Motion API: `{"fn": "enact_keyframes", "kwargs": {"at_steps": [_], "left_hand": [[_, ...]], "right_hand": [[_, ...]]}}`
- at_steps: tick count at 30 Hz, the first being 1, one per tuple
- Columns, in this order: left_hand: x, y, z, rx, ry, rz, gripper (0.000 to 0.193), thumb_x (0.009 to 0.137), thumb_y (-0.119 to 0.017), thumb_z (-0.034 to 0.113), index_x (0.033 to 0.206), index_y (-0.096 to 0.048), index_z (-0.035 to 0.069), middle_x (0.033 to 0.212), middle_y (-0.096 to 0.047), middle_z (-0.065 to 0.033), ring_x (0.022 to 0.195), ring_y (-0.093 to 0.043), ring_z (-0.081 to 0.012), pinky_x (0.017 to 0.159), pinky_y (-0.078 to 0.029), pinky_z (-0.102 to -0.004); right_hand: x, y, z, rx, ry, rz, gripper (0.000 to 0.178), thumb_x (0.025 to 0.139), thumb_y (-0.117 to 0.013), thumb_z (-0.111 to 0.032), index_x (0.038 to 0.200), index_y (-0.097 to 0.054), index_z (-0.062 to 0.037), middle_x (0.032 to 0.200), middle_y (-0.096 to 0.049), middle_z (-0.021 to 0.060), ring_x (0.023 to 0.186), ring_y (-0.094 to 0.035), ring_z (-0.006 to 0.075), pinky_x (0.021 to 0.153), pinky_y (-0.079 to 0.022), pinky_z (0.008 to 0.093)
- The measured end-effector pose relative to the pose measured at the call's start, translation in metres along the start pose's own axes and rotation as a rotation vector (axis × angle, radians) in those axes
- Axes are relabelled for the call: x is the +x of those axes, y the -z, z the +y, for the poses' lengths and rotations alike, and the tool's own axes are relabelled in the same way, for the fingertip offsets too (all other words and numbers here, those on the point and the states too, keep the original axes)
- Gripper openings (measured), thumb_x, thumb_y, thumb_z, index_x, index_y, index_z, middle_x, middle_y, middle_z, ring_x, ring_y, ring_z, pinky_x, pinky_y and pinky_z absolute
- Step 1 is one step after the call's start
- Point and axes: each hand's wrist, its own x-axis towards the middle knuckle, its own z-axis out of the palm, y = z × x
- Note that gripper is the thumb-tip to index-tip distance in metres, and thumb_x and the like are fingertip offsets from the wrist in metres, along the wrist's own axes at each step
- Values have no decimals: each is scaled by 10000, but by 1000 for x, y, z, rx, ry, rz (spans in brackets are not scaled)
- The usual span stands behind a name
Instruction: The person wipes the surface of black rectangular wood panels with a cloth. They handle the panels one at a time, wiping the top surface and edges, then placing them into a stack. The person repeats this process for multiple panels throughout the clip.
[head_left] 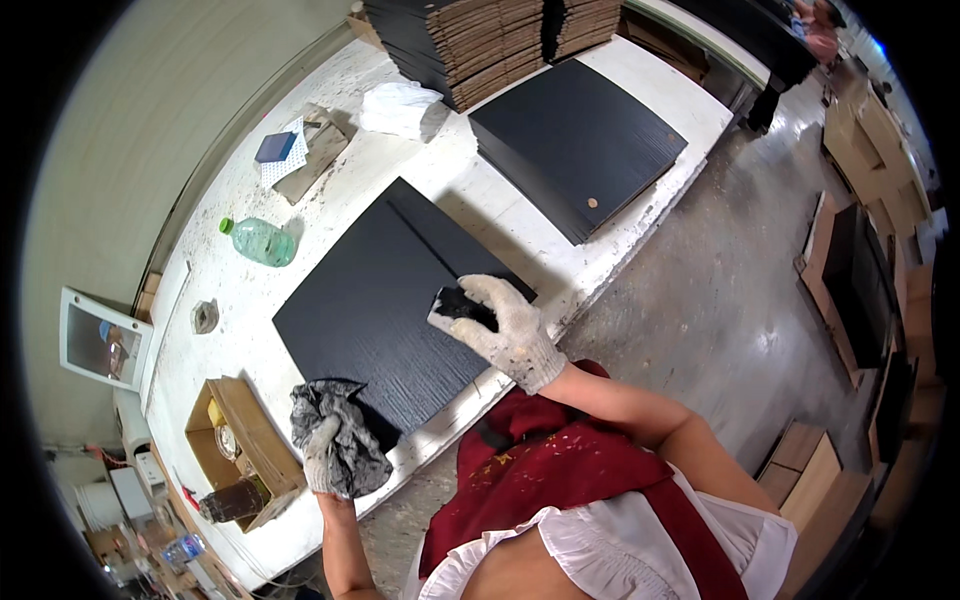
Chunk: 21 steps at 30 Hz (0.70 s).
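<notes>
A black wood-grained panel (pixel 370 290) lies flat on the white worktable (pixel 340 215) in front of me. My right hand (pixel 508 335), in a pale knit glove, is closed around a small pale block with black stains (pixel 447 305). The block is over the panel's right part; whether it is a sponge or a sanding block I cannot tell. My left hand (pixel 320 455), also gloved, grips a crumpled grey-and-black rag (pixel 345 435) at the panel's near left corner. The rag covers part of that hand's fingers.
More black panels (pixel 580 140) are stacked to the right, with a taller stack (pixel 490 50) behind. A green-capped bottle (pixel 260 242), a white bag (pixel 400 110) and a blue block (pixel 275 147) are on the table. A cardboard box (pixel 255 440) holds tape and a dark bottle. Another person (pixel 815 35) is far right.
</notes>
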Motion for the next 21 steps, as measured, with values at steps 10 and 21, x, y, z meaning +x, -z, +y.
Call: {"fn": "enact_keyframes", "kwargs": {"at_steps": [10,21], "left_hand": [[-22,-26,22,405,-280,-26,313,956,-495,65,1260,-551,22,1041,-620,-52,843,-585,-163,730,-495,-278],[113,-281,-72,1994,-996,-250,354,897,-493,97,1227,-572,-7,1184,-622,-137,1104,-578,-281,1029,-440,-387]], "right_hand": [[21,75,-4,642,-319,-161,522,898,-702,-191,1313,-510,62,1150,-642,159,968,-650,176,766,-551,268],[189,278,93,446,-173,91,433,1002,-564,-229,1355,-526,19,1226,-665,135,970,-686,184,649,-592,306]]}}
